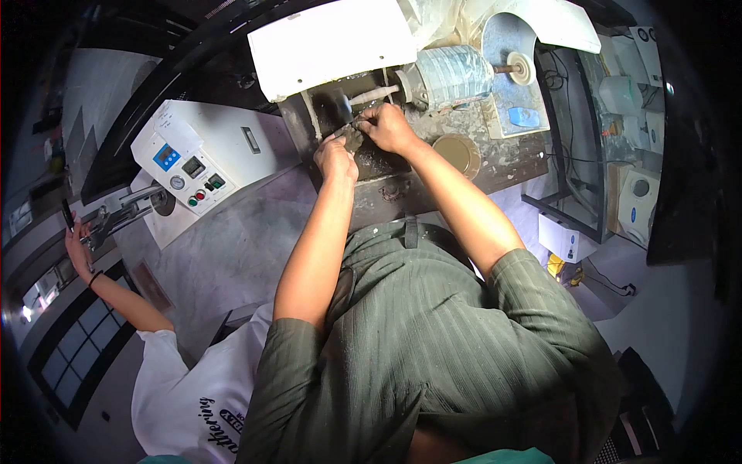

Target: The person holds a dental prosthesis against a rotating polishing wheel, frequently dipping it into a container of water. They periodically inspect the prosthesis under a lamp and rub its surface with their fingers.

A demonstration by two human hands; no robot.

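Note:
Both hands are close together over the dark tray of the workbench (502, 160). My left hand (336, 158) is closed round a small grey-brown piece (353, 140). The fingers of my right hand (386, 127) are pinched at the same piece, from its right side. Just beyond the hands is a dark, blurred wheel (340, 104) on the pale tapered spindle (374, 96) of a motor wrapped in clear plastic (452, 76). A round bowl of brown liquid (456, 156) stands right of my right forearm.
A white machine with dials (209, 158) stands at the left. Beside me is a person in a white shirt (197, 394), one arm stretched to a metal handle. White covers (332, 46) overhang the bench. A buffing wheel (521, 69) and a blue block (524, 117) are at the right.

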